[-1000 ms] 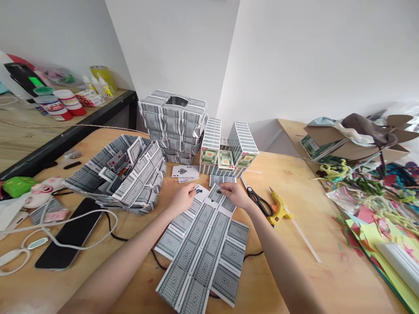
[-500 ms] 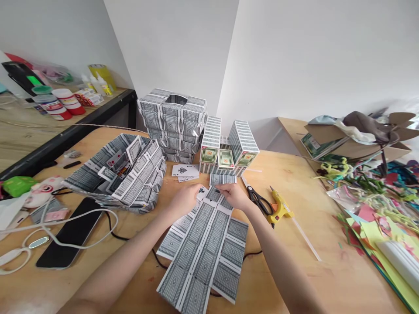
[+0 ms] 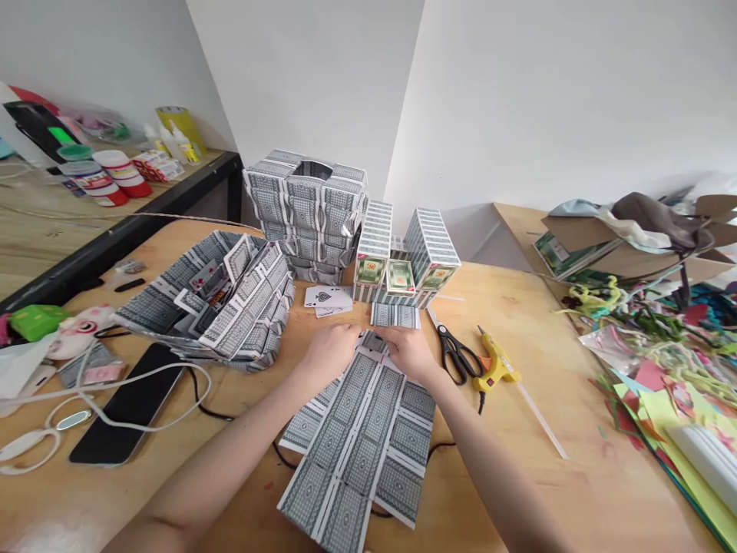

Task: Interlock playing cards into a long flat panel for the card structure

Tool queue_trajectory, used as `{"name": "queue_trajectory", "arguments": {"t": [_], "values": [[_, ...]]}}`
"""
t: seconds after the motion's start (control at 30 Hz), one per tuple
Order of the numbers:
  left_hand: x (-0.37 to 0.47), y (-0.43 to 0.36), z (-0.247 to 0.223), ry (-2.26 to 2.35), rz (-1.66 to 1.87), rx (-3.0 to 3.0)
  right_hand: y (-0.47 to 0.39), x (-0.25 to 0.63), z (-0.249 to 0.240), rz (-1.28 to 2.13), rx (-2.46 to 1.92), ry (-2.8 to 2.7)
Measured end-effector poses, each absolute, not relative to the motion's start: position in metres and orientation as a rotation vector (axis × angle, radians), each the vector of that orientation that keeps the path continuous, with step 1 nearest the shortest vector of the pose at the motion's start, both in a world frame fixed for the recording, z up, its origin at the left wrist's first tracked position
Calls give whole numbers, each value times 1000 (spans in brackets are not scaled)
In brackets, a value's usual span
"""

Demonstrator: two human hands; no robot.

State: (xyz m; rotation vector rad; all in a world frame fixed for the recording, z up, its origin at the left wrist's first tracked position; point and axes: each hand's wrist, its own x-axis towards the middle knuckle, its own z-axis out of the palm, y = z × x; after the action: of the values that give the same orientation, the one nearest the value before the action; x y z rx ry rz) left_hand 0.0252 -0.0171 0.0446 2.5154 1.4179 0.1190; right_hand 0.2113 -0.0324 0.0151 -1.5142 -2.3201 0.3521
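A long panel of joined grey-backed playing cards [image 3: 360, 438] lies in front of me, over shorter rows of cards [image 3: 400, 489] that stick out at its sides. At its far end, my left hand [image 3: 334, 349] is closed, its fingertips at the left edge of a playing card [image 3: 374, 343]. My right hand [image 3: 408, 352] is closed at that card's right side, close to my left fingers. Both thumbs are mostly hidden. Just beyond my hands lies another grey-backed card piece [image 3: 394, 316]. Two loose cards, an ace of spades [image 3: 328, 296] on top, rest further left.
A card-built basket [image 3: 247, 307] and a tall card box [image 3: 308, 207] stand at left and back. Card packs [image 3: 377, 257] are stacked behind. Scissors [image 3: 457, 357] and a yellow glue gun [image 3: 496, 369] lie right; a phone [image 3: 123, 411] and white cable lie left.
My two hands have come closer together over the panel's far end. The card face that showed at my left fingers is now mostly covered. The view has shifted slightly.
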Motion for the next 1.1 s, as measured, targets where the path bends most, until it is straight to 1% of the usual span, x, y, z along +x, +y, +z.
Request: {"name": "queue_trajectory", "arguments": {"t": [0.2, 0.33, 0.53, 0.7, 0.87, 1.1], "values": [[25, -12, 53, 1350, 104, 2527, -34, 211, 13, 304, -1532, -2299], [23, -13, 47, 1280, 256, 2433, -35, 212, 12, 327, -1551, -2256], [22, -12, 34, 1404, 442, 2258, -35, 214, 10, 346, -1547, -2183], [24, -11, 35, 1384, 598, 2242, -36, 214, 8, 334, -1539, -2188], [26, -10, 36, 1402, 584, 2249, -36, 212, 5, 264, -1536, -2201], [27, -8, 36, 1448, 492, 2250, -37, 210, 5, 267, -1531, -2199]]}}
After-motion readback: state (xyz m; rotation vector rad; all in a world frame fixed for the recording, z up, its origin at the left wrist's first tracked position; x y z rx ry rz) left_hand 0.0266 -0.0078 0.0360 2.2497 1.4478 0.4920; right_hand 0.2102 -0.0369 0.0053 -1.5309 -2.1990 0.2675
